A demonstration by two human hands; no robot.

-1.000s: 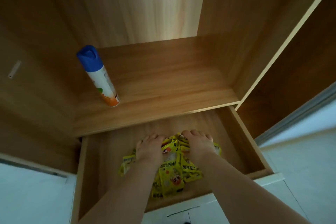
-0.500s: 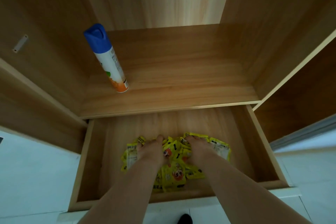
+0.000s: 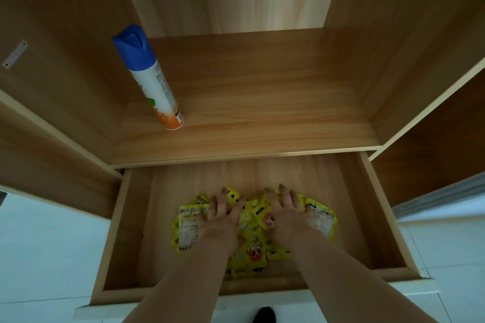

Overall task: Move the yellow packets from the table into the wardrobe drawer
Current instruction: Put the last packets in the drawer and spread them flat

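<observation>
The yellow packets (image 3: 252, 250) lay heaped in the drawer (image 3: 118, 231), near its front. The left hand (image 3: 223, 219) and right hand (image 3: 287, 215) lay flat on the heap, fingers spread, gripping nothing. Light, soft and slippery, the packets would probably suit scooping from the edges. A spray can (image 3: 149, 78) stood on the shelf (image 3: 262, 113) above, well apart

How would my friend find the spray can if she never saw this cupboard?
Find the wooden shelf just above the open drawer. On its left side stands the spray can, alone there. It is tall and white with a blue cap and orange bottom, unlike the flat yellow packets in the drawer.
</observation>
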